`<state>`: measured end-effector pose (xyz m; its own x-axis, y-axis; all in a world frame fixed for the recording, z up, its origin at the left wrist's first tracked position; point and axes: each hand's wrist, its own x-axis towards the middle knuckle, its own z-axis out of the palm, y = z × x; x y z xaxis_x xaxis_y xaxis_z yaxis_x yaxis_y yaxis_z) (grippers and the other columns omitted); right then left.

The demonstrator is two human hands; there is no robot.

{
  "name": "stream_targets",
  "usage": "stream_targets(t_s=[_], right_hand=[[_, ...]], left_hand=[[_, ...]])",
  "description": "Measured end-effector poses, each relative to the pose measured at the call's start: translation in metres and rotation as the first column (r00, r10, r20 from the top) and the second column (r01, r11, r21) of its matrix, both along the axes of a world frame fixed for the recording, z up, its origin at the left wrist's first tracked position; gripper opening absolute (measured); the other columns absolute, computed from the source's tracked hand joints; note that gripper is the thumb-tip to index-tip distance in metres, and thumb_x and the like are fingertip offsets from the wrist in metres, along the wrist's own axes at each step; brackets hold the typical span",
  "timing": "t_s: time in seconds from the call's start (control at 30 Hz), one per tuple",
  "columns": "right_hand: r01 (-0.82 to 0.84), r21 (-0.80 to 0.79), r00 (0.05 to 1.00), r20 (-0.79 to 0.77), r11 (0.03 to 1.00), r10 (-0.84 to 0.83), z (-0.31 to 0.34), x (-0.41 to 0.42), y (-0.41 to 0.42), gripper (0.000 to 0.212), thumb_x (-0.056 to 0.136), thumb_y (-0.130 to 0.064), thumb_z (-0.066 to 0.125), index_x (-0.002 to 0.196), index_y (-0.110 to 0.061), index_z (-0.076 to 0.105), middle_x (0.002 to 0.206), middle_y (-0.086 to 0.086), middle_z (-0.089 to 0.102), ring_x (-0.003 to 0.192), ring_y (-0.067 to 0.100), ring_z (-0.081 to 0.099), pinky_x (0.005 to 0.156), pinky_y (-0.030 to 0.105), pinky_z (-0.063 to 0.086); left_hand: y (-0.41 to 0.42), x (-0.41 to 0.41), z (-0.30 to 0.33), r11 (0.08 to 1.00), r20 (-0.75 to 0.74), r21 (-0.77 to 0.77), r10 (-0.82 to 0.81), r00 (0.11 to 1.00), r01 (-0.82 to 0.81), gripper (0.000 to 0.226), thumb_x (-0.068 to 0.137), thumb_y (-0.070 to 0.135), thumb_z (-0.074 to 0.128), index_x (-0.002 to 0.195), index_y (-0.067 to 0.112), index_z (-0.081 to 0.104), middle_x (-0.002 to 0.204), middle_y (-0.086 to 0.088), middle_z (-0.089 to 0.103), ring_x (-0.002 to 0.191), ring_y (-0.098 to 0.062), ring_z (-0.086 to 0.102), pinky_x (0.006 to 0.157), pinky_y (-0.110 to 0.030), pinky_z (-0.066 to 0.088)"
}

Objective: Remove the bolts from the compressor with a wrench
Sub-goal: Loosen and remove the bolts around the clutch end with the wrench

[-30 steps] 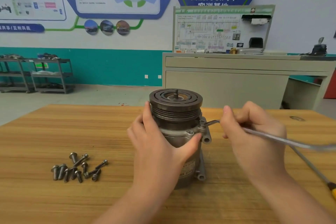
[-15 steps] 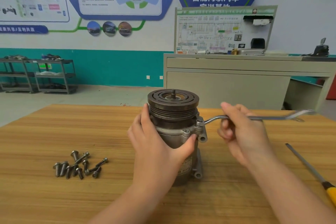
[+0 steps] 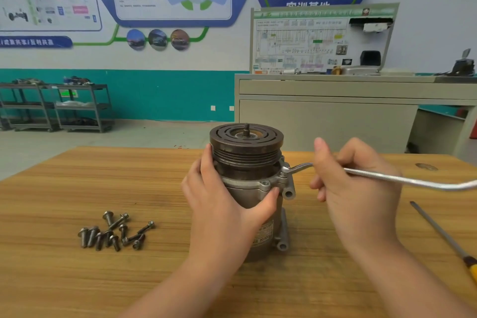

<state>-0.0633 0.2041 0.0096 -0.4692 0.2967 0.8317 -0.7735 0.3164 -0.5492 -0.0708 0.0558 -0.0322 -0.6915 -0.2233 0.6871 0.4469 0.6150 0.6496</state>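
- The compressor (image 3: 249,188) is stood upright at the table's (image 3: 51,279) centre and is gripped round its body by the left hand (image 3: 222,204).
- The wrench (image 3: 387,177) is pinched by the right hand (image 3: 356,183); its head is seated on a bolt (image 3: 283,174) on the compressor's right.
- Loose bolts (image 3: 113,232) are heaped at near left.
- A screwdriver (image 3: 446,237) is laid at near right.

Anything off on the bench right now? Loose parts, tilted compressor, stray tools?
Nothing stands out. Compressor stands upright, left hand steadying it; right hand holds the wrench on a flange bolt. Removed bolts lie piled to its left.
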Motion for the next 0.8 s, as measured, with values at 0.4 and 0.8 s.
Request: stream_targets(t_s=[0.4, 0.8], right_hand=[[0.241, 0.354, 0.955, -0.251, 0.904, -0.156, -0.003, 0.01, -0.016, 0.042, 0.087, -0.011, 0.06, 0.063, -0.026, 0.029, 0.053, -0.002, 0.03, 0.048, 0.011, 0.039, 0.042, 0.013, 0.03], [0.17, 0.485, 0.976, -0.205, 0.858, -0.077, 0.002, 0.009, -0.015, 0.043, 0.082, -0.006, 0.056, 0.066, -0.031, 0.026, 0.049, -0.013, 0.029, 0.045, 0.006, 0.031, 0.045, 0.014, 0.023]], left_hand=[[0.0, -0.003, -0.001, 1.0, -0.011, -0.016, 0.006, 1.0, -0.006, 0.115, 0.059, 0.065, 0.071, 0.152, 0.022, 0.017, 0.143, -0.001, 0.032, 0.134, -0.017, 0.021, 0.104, -0.02, 0.017], [0.002, -0.001, 0.006, 1.0, 0.035, 0.014, 0.021, 0.999, -0.021, 0.115, 0.059, 0.064, 0.065, 0.151, 0.014, 0.021, 0.141, -0.004, 0.036, 0.132, -0.02, 0.025, 0.1, -0.018, 0.016]])
